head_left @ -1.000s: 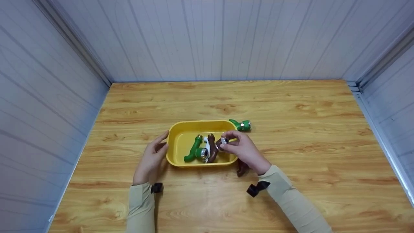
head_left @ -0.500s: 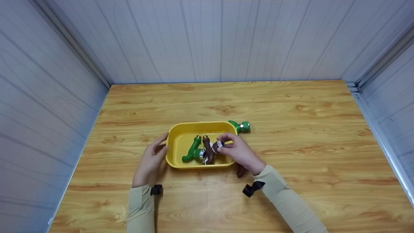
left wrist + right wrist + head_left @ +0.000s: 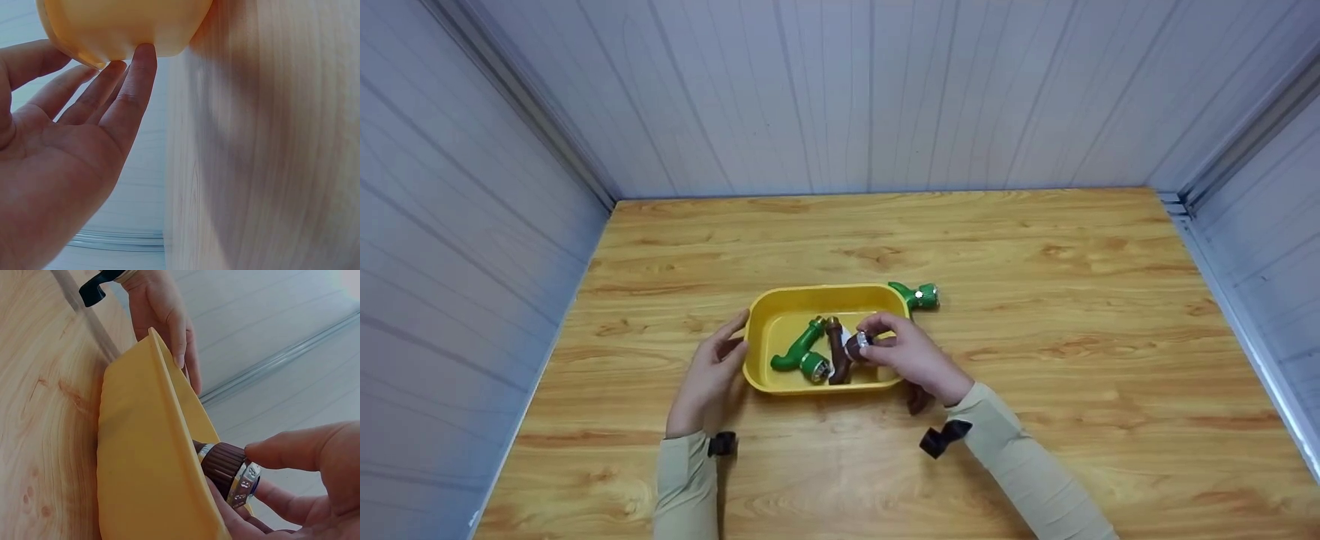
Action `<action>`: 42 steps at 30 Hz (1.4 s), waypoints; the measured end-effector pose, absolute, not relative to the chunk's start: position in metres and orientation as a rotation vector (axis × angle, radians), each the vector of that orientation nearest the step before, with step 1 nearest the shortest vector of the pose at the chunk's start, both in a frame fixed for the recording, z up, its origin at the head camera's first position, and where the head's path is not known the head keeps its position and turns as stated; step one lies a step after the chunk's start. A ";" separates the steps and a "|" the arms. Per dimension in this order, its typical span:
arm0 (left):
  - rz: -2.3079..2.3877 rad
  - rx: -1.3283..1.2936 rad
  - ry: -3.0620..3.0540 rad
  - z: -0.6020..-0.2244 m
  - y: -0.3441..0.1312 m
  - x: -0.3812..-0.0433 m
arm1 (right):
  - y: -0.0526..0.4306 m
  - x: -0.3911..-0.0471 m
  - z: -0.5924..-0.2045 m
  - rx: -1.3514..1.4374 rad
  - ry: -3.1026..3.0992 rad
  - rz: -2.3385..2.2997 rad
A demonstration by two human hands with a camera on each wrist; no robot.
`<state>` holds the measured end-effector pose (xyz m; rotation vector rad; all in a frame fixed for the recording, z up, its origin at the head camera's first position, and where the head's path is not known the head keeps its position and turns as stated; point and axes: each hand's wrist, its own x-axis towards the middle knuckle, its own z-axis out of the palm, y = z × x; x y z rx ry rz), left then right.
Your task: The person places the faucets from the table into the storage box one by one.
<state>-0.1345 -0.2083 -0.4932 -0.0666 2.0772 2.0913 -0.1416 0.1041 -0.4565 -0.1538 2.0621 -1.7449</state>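
Note:
A yellow tub (image 3: pixel 765 352) sits mid-table. At its left end, my left hand (image 3: pixel 709 375) rests nearly straight fingers on the outer wall, with the thumb by the rim in the left wrist view. My right hand (image 3: pixel 915 356) reaches over the right end and pinches the ribbed, silver-capped knob of a brown tap (image 3: pixel 225 467). That tap stands inside the tub, its threaded end towards the back wall. Left of it lies a green tap (image 3: pixel 797 351) with a silver-capped knob. A white piece (image 3: pixel 845 337) shows partly behind the brown tap.
Outside the tub's back right corner lies another green tap (image 3: pixel 924 295). A second brown tap (image 3: pixel 917 400) lies by the front right corner, partly hidden beneath the right hand. Pale panel walls (image 3: pixel 870 97) enclose the wooden table (image 3: pixel 1035 300) behind and at both sides.
My right hand has moved left and slightly nearer with the brown tap. The green tap in the tub has shifted left and turned, its knob now nearer the front. The left hand stays put.

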 end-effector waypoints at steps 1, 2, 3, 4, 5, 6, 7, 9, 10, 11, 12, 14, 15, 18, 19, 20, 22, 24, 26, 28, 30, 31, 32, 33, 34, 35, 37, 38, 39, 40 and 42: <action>2.091 -0.067 2.078 -0.493 -0.208 -0.134 | 0.104 -0.141 -0.456 -0.151 2.060 -1.744; 2.093 -0.067 2.082 -0.493 -0.208 -0.134 | 0.104 -0.141 -0.455 -0.149 2.064 -1.742; 2.091 -0.056 2.085 -0.493 -0.208 -0.134 | 0.104 -0.140 -0.455 -0.144 2.069 -1.739; 2.099 -0.050 2.076 -0.494 -0.208 -0.134 | 0.104 -0.140 -0.455 -0.142 2.075 -1.737; 2.103 -0.044 2.067 -0.494 -0.208 -0.133 | 0.103 -0.140 -0.456 -0.141 2.080 -1.735; 2.104 -0.040 2.066 -0.494 -0.209 -0.133 | 0.103 -0.139 -0.456 -0.144 2.087 -1.732; 2.104 -0.036 2.065 -0.495 -0.209 -0.132 | 0.103 -0.138 -0.457 -0.148 2.097 -1.727; 2.090 -0.024 2.078 -0.495 -0.210 -0.131 | 0.102 -0.137 -0.458 -0.156 2.131 -1.698; 2.091 -0.028 2.076 -0.496 -0.210 -0.130 | 0.102 -0.136 -0.458 -0.165 2.143 -1.685; 2.088 -0.026 2.079 -0.496 -0.211 -0.129 | 0.102 -0.135 -0.458 -0.170 2.157 -1.669; 2.084 -0.020 2.086 -0.496 -0.211 -0.129 | 0.101 -0.135 -0.459 -0.173 2.174 -1.651; 2.078 -0.009 2.090 -0.497 -0.212 -0.128 | 0.101 -0.134 -0.459 -0.169 2.202 -1.622; 2.079 -0.008 2.089 -0.498 -0.212 -0.128 | 0.101 -0.133 -0.458 -0.169 2.211 -1.613; 2.072 -0.009 2.094 -0.498 -0.212 -0.128 | 0.100 -0.133 -0.458 -0.167 2.250 -1.585; 2.072 -0.015 2.094 -0.498 -0.212 -0.127 | 0.100 -0.132 -0.458 -0.171 2.260 -1.582; 2.078 -0.015 2.090 -0.498 -0.212 -0.127 | 0.100 -0.132 -0.457 -0.173 2.269 -1.580; 2.084 -0.022 2.083 -0.497 -0.212 -0.126 | 0.100 -0.132 -0.457 -0.175 2.275 -1.592; 2.095 -0.029 2.075 -0.496 -0.212 -0.126 | 0.101 -0.132 -0.456 -0.182 2.274 -1.610; 2.096 -0.028 2.082 -0.496 -0.211 -0.126 | 0.101 -0.131 -0.456 -0.184 2.263 -1.636; 2.085 -0.025 2.093 -0.496 -0.212 -0.127 | 0.102 -0.132 -0.456 -0.181 2.249 -1.652; 2.080 -0.034 2.095 -0.496 -0.212 -0.128 | 0.104 -0.132 -0.456 -0.165 2.226 -1.667; 2.078 -0.035 2.095 -0.496 -0.212 -0.128 | 0.104 -0.132 -0.456 -0.153 2.210 -1.678; 2.076 -0.029 2.093 -0.496 -0.212 -0.129 | 0.105 -0.133 -0.456 -0.137 2.193 -1.689; 2.081 -0.025 2.086 -0.496 -0.212 -0.129 | 0.106 -0.133 -0.455 -0.124 2.170 -1.702; 2.084 -0.029 2.084 -0.496 -0.212 -0.129 | 0.107 -0.133 -0.455 -0.110 2.137 -1.724; 2.090 -0.033 2.080 -0.496 -0.212 -0.130 | 0.108 -0.134 -0.455 -0.099 2.106 -1.746; 2.081 0.002 2.105 -0.495 -0.211 -0.131 | 0.109 -0.134 -0.454 -0.078 2.038 -1.797; 2.079 0.010 2.111 -0.495 -0.211 -0.132 | 0.110 -0.135 -0.453 -0.074 2.006 -1.823; 2.078 0.017 2.120 -0.495 -0.211 -0.132 | 0.110 -0.135 -0.453 -0.075 1.977 -1.848; 2.079 0.022 2.123 -0.495 -0.211 -0.133 | 0.110 -0.136 -0.453 -0.077 1.954 -1.874; 2.072 0.033 2.134 -0.494 -0.210 -0.134 | 0.111 -0.136 -0.452 -0.080 1.924 -1.909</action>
